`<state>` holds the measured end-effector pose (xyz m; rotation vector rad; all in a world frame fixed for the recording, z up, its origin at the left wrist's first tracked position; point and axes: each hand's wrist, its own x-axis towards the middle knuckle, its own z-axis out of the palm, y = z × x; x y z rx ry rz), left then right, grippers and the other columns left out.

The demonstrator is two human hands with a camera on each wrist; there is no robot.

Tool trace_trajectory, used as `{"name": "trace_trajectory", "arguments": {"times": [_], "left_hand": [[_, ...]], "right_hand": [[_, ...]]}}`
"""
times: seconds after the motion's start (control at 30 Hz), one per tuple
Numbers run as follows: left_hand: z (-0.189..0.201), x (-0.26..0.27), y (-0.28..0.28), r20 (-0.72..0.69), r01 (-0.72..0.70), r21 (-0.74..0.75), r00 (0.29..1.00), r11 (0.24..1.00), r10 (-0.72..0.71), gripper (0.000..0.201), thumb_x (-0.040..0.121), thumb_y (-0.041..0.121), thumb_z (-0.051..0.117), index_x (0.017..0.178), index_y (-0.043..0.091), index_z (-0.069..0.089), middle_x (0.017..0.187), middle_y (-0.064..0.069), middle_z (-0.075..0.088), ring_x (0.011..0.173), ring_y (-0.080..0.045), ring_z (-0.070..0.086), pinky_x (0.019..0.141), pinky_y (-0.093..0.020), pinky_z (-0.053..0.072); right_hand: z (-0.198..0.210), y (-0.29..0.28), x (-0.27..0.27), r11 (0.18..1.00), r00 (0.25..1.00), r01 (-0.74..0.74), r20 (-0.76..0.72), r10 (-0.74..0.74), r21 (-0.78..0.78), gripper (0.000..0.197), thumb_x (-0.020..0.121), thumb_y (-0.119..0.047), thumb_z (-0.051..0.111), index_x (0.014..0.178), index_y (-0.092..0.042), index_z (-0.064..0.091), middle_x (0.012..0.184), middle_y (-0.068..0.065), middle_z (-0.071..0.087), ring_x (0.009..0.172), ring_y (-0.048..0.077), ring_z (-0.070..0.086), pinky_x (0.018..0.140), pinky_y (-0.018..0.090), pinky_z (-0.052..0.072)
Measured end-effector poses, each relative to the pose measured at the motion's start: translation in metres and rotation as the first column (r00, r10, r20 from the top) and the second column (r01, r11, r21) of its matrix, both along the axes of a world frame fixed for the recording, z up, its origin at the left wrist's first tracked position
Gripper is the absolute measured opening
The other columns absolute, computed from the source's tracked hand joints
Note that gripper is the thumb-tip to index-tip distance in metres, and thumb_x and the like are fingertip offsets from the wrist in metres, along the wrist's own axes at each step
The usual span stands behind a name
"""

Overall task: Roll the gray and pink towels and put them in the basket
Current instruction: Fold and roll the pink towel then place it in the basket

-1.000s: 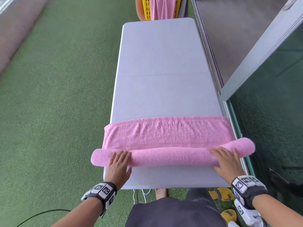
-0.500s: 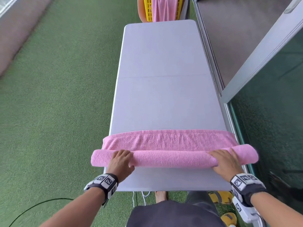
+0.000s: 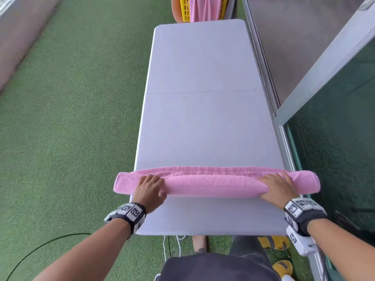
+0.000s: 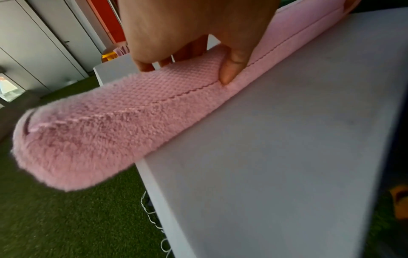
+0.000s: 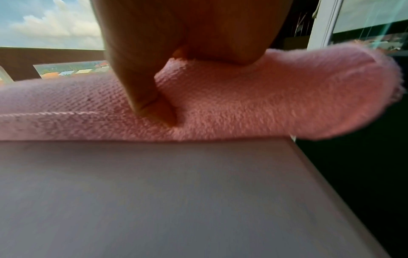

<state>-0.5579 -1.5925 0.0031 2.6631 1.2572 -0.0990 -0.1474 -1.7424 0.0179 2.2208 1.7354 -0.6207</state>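
Note:
A pink towel (image 3: 215,184) lies rolled into a long tube across the near part of the white table (image 3: 203,118), both ends overhanging the table's sides. Only a thin flat strip shows beyond the roll. My left hand (image 3: 149,187) curls over the roll near its left end, thumb pressed into the seam (image 4: 227,76). My right hand (image 3: 278,185) curls over it near the right end, thumb dug into the near side (image 5: 159,111). A yellow basket (image 3: 184,9) stands past the table's far end with pink cloth (image 3: 205,8) hanging in it. No gray towel is in view.
Green turf (image 3: 71,118) covers the floor on the left. A sliding glass door and its metal track (image 3: 324,67) run close along the table's right side. A black cable (image 3: 40,246) and yellow sandals (image 3: 274,242) lie by my feet.
The roll has travelled away from me along the table and grown thicker. The flat part beyond it has shrunk from a wide band to a thin strip. Both hands moved forward with it.

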Motion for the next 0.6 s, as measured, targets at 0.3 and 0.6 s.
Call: {"name": "trace_trajectory", "arguments": {"times": [0.3,0.6], "left_hand": [[-0.015,0.012,0.028,-0.053,-0.010,-0.029,0.999,1.000,0.009,0.065,0.095,0.044,0.037,0.146,0.005,0.030,0.146,-0.015,0.041,0.138,-0.031,0.034,0.118,-0.048,0.014],[-0.019,0.112,-0.010,0.008,0.062,-0.033,0.998,0.998,-0.062,0.105,0.072,0.058,0.067,0.151,0.012,0.015,0.154,-0.011,0.029,0.143,-0.031,0.023,0.116,-0.056,0.013]], "right_hand": [[-0.008,0.026,0.013,0.997,1.000,-0.001,-0.004,0.001,0.084,0.080,0.084,-0.074,0.024,0.150,-0.029,0.018,0.154,-0.006,0.027,0.143,0.015,0.021,0.118,0.051,0.001],[-0.021,0.076,-0.080,0.964,0.984,-0.138,-0.076,0.159,0.226,0.100,0.066,-0.068,0.066,0.147,-0.027,0.025,0.142,-0.002,0.040,0.133,0.019,0.034,0.114,0.055,0.011]]}}
